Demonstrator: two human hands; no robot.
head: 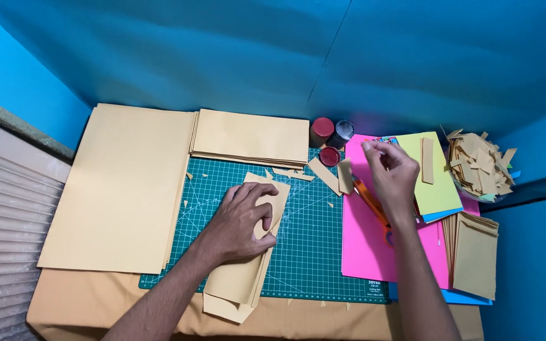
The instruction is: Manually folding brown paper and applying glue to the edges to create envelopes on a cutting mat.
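Note:
My left hand [242, 221] lies flat on a folded tan paper piece [238, 278] that rests on the green cutting mat [314, 246]. My right hand [390, 172] is raised over the pink sheet [364, 246], with its fingertips pinched together near the top of that sheet; whether they hold anything is too small to tell. Orange-handled scissors [374, 205] lie just below that hand. A narrow tan strip [426, 160] rests on a yellow-green sheet [437, 189].
Big tan sheets [118, 189] and a smaller tan stack [251, 136] lie at left and back. Two small red-lidded jars [321, 129] and a dark one [342, 132] stand behind the mat. A bowl of tan scraps [478, 164] and folded tan envelopes [475, 252] sit at right.

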